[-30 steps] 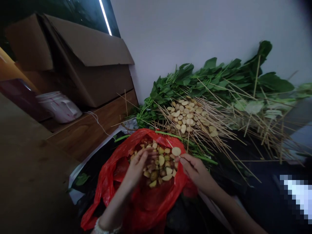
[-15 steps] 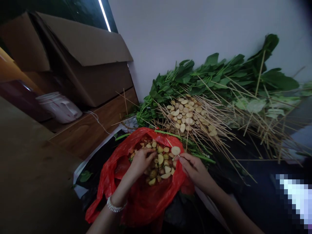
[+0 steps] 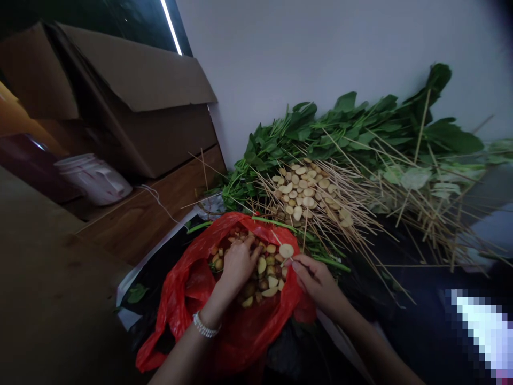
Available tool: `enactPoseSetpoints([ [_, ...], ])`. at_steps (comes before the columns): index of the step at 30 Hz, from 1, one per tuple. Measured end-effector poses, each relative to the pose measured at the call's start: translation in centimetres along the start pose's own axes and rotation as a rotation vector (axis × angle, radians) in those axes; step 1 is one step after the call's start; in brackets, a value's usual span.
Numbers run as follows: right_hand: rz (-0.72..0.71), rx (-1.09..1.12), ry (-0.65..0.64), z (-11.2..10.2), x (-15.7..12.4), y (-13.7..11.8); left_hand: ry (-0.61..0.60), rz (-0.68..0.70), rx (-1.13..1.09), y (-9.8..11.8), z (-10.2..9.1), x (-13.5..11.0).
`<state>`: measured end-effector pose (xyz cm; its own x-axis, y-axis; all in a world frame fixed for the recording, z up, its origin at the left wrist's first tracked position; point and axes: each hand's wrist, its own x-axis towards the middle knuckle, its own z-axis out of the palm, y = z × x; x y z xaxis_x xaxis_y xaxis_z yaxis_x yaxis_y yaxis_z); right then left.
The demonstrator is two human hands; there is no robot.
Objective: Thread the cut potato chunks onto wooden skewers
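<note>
A red plastic bag (image 3: 176,299) lies open in front of me, holding many cut potato pieces (image 3: 262,264). My left hand (image 3: 239,262), with a beaded bracelet on its wrist, reaches into the bag. Its fingers are apart over the potato pieces, and their tips are partly hidden. Over the bag's right rim, my right hand (image 3: 315,275) pinches a thin wooden skewer (image 3: 276,236). One round potato slice (image 3: 286,251) is threaded on that skewer, just beyond my fingertips.
Behind the bag lies a heap of skewered potato slices (image 3: 306,187), sticks pointing right. Leafy green stalks (image 3: 352,125) line the wall. More skewers with pale leaves (image 3: 417,176) lie at right. A cardboard box (image 3: 160,133) and a white jug (image 3: 96,179) stand at left.
My left hand has moved forward and slightly right, deeper over the potato pieces. My right hand keeps its hold on the skewer with the slice. The view has shifted slightly.
</note>
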<state>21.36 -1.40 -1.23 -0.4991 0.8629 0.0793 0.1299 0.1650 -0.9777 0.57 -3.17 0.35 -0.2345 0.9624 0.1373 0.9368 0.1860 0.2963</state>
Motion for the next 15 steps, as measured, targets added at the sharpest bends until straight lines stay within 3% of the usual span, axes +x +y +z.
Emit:
enactPoseSetpoints([
  [8,-0.027,-0.09,-0.015,0.3,0.0,0.0,-0.153,0.278,-0.123,-0.9,-0.6,-1.7],
  [15,-0.059,-0.332,-0.067,0.9,0.1,1.7,0.047,0.099,0.145,-3.9,-2.0,-0.7],
])
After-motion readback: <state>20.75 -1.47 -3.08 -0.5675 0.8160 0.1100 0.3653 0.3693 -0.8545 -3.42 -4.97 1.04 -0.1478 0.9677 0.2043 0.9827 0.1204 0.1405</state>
